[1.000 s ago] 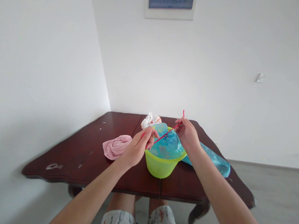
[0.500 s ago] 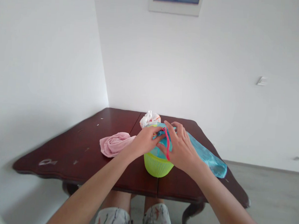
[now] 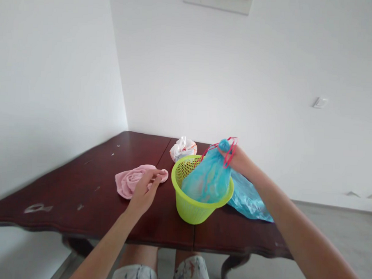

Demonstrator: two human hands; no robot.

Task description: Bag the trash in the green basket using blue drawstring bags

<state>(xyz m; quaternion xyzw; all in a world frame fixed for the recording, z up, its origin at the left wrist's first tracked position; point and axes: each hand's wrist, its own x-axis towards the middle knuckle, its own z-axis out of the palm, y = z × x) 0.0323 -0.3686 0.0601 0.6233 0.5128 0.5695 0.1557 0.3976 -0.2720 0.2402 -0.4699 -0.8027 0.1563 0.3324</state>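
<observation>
My right hand [image 3: 237, 159] is closed around the gathered neck of a blue plastic bag [image 3: 207, 179] with red drawstrings [image 3: 231, 151] looped over the fingers. The lower part of this bag bulges inside a lime-green plastic basket [image 3: 189, 209]; its contents are blurred by the film. Left of the basket, my left hand [image 3: 144, 192] is over the edge of a crumpled pink cloth [image 3: 130, 180], fingers apart and holding nothing. Whether its fingertips touch the cloth I cannot tell.
A knotted white plastic bag [image 3: 183, 148] sits behind the basket. Another stretch of blue plastic [image 3: 251, 200] lies on the table to the right, partly behind my right arm. The dark wooden table [image 3: 88, 180] has a wavy edge and backs onto a white wall.
My hands have parted: the left has let go of the bag and drawstring and moved left to the pink cloth. The right has lifted the bag's neck up and to the right.
</observation>
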